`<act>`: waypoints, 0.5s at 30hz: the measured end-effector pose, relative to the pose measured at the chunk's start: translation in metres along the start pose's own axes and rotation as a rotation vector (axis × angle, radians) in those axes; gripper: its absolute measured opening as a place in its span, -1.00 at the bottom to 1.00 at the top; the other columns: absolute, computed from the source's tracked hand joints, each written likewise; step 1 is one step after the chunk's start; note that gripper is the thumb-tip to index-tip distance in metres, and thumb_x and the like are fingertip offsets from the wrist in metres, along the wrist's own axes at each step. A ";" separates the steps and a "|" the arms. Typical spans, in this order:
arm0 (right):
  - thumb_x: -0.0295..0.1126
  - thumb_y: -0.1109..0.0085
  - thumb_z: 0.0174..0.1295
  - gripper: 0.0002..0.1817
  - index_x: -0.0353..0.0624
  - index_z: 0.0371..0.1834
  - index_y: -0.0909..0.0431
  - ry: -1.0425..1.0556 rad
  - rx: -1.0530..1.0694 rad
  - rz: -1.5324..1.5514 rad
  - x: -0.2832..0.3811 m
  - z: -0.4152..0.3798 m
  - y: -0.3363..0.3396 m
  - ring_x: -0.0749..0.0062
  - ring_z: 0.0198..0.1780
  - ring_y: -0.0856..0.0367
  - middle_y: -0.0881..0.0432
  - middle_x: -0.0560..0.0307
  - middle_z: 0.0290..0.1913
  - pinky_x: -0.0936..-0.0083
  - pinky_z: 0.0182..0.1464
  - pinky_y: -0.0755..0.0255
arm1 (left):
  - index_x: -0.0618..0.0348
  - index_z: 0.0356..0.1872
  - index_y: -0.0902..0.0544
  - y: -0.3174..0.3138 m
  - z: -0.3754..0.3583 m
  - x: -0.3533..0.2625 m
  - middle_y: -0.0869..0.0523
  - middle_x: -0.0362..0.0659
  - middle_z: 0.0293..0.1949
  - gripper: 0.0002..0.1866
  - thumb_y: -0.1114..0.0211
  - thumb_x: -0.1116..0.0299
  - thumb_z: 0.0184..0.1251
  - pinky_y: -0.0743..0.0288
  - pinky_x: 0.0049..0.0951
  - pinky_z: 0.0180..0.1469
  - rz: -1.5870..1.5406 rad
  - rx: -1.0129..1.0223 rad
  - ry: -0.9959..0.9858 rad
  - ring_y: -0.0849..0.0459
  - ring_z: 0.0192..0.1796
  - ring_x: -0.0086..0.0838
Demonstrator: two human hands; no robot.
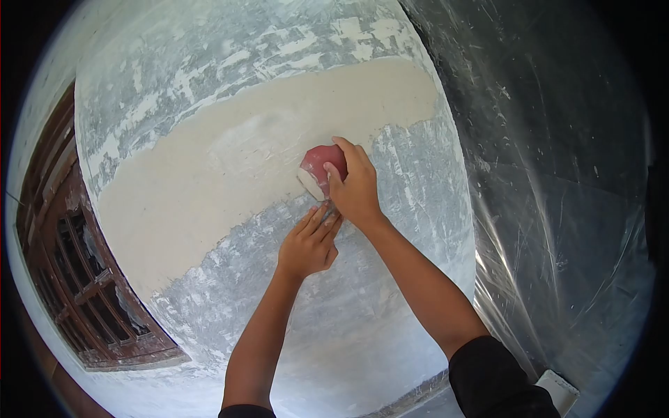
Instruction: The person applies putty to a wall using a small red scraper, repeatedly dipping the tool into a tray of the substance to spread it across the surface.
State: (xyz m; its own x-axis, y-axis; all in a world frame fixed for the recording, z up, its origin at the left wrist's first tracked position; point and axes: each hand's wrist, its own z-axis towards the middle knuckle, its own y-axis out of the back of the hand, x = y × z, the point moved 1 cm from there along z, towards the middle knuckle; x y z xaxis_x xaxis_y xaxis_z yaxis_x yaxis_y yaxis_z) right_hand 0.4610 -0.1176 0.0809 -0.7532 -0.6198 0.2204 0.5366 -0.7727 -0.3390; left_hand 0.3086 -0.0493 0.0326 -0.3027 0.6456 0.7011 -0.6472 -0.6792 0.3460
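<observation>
My right hand (357, 182) is closed on a red putty spreader (325, 164), fingers over its right side and thumb across its face. Pale putty coats the spreader's lower left edge, which lies against the wall. A broad band of beige putty (202, 171) runs across the wall (272, 258), and the spreader overlaps its lower border. Just below the spreader is my left hand (308, 245), fingers stretched out and pointing up, with the fingertips close to the heel of my right hand. Some putty smears show on the left fingers.
On the left, a brown wooden window frame with bars (97, 285) is set into the wall. Dark plastic sheeting (550, 174) hangs beyond the wall's right edge. A small white object (557, 391) lies at the lower right, near my right sleeve.
</observation>
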 end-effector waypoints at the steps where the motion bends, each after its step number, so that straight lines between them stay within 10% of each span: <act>1: -0.57 -0.32 0.18 -0.51 -0.33 0.22 -0.50 -0.015 0.022 -0.023 -0.004 0.000 0.000 -0.14 0.04 -0.62 -0.61 -0.25 0.01 0.21 0.13 -0.49 | 0.16 0.12 -0.70 0.000 0.001 0.000 -0.69 -0.12 0.22 -0.49 -0.18 0.48 0.06 -0.41 -0.16 0.45 -0.001 -0.002 -0.004 -0.56 0.37 -0.18; 7: -0.57 -0.25 0.22 -0.49 -0.37 0.27 -0.44 -0.168 -0.408 -0.341 -0.071 0.017 0.074 -0.20 0.10 -0.57 -0.56 -0.27 0.08 0.13 0.20 -0.45 | 0.16 0.14 -0.69 -0.003 -0.002 0.000 -0.68 -0.13 0.24 -0.49 -0.18 0.45 0.08 -0.38 -0.17 0.47 0.033 -0.004 -0.018 -0.52 0.41 -0.20; 15: -0.52 -0.23 0.27 -0.50 -0.34 0.28 -0.41 0.020 -0.004 -0.099 -0.019 0.004 0.014 -0.23 0.07 -0.55 -0.54 -0.27 0.02 0.11 0.15 -0.44 | 0.17 0.18 -0.67 -0.004 -0.002 0.000 -0.66 -0.13 0.26 -0.47 -0.18 0.44 0.08 -0.38 -0.17 0.47 0.059 0.007 -0.032 -0.51 0.41 -0.21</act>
State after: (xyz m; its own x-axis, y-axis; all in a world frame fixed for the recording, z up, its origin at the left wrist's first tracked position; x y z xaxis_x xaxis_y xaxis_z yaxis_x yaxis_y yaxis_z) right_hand 0.4844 -0.1170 0.0759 -0.8100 -0.5373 0.2349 0.4575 -0.8297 -0.3199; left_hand 0.3095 -0.0456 0.0301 -0.3175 0.5932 0.7398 -0.6242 -0.7180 0.3079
